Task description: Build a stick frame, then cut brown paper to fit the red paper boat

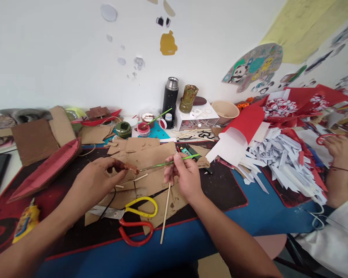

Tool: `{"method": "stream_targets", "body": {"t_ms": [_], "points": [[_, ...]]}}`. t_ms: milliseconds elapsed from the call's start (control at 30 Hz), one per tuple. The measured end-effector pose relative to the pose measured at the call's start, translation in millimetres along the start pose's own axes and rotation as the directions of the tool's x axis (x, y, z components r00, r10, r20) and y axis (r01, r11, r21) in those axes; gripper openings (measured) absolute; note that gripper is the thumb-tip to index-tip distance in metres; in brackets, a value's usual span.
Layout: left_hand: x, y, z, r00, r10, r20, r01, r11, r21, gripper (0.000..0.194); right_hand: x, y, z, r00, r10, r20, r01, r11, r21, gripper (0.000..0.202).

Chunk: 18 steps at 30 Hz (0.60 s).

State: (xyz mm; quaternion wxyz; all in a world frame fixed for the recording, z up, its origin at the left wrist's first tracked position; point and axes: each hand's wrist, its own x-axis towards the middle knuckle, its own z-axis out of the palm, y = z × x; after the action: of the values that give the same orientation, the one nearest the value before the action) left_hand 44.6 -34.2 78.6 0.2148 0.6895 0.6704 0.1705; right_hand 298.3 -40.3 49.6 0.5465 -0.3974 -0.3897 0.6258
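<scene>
My left hand [100, 181] pinches a small reddish-brown piece [132, 168] over the cardboard. Between the fingers of my right hand [183, 175] is a green paintbrush [188, 157], its tip touching or very near the brown piece. A thin wooden stick [166, 214] extends down from beneath my right fingers; whether they hold it is unclear. Below my hands, scissors [137, 216] with one yellow and one red handle lie partly open on cardboard sheets [153, 154]. Open paint jars, one dark green [123, 129] and one red [143, 129], stand behind.
A black flask [170, 98] and white box [195, 117] stand against the wall. At left are a pink-lined cardboard boat shape [50, 166] and a yellow glue bottle [27, 222]. Paper strips [284, 162] pile at right, near another person's hand [336, 148] with red-handled scissors.
</scene>
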Motion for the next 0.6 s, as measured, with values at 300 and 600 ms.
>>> {"method": "stream_targets", "body": {"t_ms": [300, 600], "points": [[0.5, -6.8, 3.5, 1.000, -0.015, -0.009, 0.015, 0.999, 0.040, 0.042, 0.0, 2.6, -4.2, 1.000, 0.007, -0.026, -0.007, 1.000, -0.006, 0.056], [-2.7, -3.8, 8.9, 0.999, 0.011, 0.049, -0.013, 1.000, 0.028, 0.047, 3.1, 4.0, 2.4, 0.999, 0.045, 0.000, -0.045, 0.999, -0.017, 0.061]]}}
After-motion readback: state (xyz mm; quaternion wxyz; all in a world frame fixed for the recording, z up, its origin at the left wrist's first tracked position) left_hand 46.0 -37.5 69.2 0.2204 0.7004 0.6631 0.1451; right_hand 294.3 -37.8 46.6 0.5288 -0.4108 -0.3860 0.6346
